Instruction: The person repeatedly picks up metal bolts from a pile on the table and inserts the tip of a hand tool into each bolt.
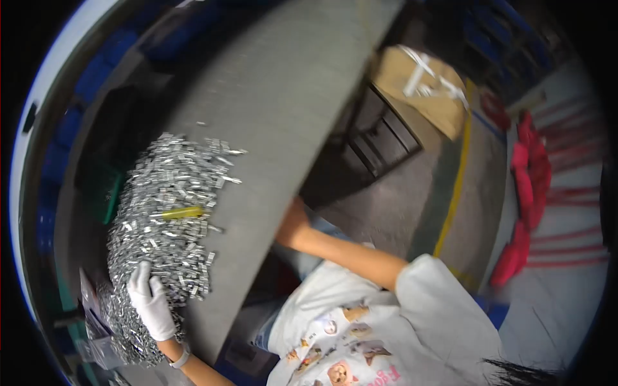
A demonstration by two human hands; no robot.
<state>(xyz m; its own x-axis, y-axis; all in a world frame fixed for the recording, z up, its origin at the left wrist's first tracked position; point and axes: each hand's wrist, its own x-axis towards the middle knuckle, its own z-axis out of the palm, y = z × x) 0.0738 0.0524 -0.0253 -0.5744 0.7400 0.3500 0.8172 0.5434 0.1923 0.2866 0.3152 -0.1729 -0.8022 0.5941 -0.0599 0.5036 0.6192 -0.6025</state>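
Note:
My left hand (152,307), in a white glove, lies on a large heap of small silvery metal pieces (174,174) on the grey table. Its fingers are stretched out and slightly apart, with nothing visible held in them. A yellow stick-shaped tool (183,213) rests on top of the heap, above the gloved hand in the picture; its exact kind is unclear. My right hand (293,222) is at the near edge of the table, blurred, its fingers hidden from view.
The grey tabletop (270,96) runs diagonally across the view. Plastic bags (96,315) lie beside the heap at the left. Beyond the table edge stand a dark metal frame (383,138) and a brown cardboard box (421,87). A yellow line (456,199) marks the floor.

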